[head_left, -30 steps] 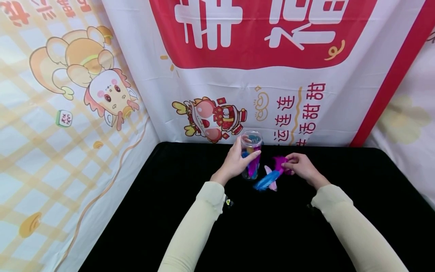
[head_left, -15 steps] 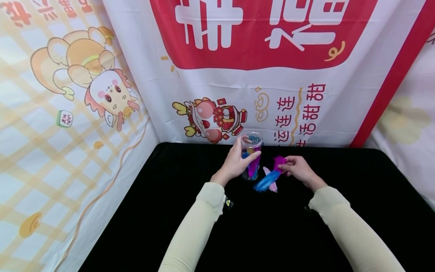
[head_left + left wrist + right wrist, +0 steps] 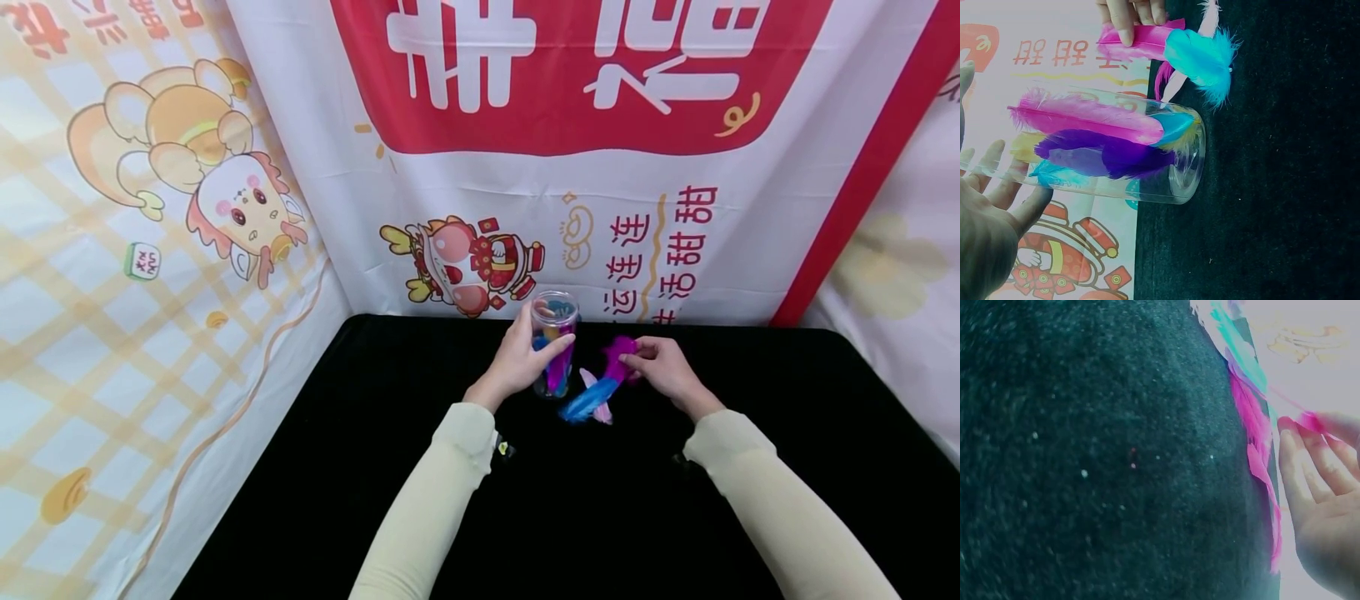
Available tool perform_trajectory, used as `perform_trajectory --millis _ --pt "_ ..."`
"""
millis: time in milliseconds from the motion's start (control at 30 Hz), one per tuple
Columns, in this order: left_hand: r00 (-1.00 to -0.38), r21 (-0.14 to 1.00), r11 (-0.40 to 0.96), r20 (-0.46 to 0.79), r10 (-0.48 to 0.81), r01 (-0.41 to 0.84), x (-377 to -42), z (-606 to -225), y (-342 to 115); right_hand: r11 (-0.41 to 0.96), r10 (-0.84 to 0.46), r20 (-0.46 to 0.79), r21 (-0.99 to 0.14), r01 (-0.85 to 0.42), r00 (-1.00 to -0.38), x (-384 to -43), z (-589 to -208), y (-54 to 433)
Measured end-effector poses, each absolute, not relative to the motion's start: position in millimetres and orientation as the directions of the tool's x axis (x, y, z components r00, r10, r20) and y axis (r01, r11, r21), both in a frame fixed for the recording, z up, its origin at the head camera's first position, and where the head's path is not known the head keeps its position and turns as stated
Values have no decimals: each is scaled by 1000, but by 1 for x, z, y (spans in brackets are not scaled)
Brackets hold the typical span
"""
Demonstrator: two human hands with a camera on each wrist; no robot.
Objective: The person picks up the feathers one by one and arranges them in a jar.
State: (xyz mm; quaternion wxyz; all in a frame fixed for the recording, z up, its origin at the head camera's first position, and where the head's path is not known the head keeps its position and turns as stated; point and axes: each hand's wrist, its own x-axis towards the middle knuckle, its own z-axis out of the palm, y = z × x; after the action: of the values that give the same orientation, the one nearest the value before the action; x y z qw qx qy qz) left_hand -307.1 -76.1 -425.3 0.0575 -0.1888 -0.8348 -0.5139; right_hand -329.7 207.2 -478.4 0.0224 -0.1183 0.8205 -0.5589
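Note:
My left hand point(image 3: 522, 352) grips an upright clear plastic jar point(image 3: 556, 310), thumb across its near side. Inside it, the left wrist view shows a pink feather point(image 3: 1091, 119), a purple feather point(image 3: 1100, 153) and bits of blue and yellow ones. To the right of the jar, my right hand point(image 3: 666, 371) pinches a magenta feather point(image 3: 617, 357) between thumb and fingers. Touching or overlapping its lower end is a blue feather point(image 3: 588, 402), which lies across a pale pink feather point(image 3: 603, 412) on the table. Another magenta feather point(image 3: 1250, 412) shows in the right wrist view.
A black cloth point(image 3: 585, 517) covers the table. Close behind the jar hangs a white and red printed backdrop point(image 3: 465, 183). Another printed sheet point(image 3: 150, 333) stands along the left side, and a pale sheet point(image 3: 900, 275) along the right.
The right hand has shifted slightly left, then raised the magenta feather's upper end a little. The left hand and jar have stayed in place.

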Motion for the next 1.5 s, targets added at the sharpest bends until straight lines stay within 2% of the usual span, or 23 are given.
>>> perform_trajectory --millis 600,1167,1500 --pt "-926 841 400 283 251 365 -307 -425 -75 446 -95 182 -871 -205 -979 -333 -470 225" --pt "-917 833 396 299 263 385 -311 -425 -75 408 -73 200 -888 -212 -977 -333 -459 234" --pt "-920 838 395 288 265 377 -311 -426 -75 323 -88 186 -924 -204 -979 -331 -457 231"
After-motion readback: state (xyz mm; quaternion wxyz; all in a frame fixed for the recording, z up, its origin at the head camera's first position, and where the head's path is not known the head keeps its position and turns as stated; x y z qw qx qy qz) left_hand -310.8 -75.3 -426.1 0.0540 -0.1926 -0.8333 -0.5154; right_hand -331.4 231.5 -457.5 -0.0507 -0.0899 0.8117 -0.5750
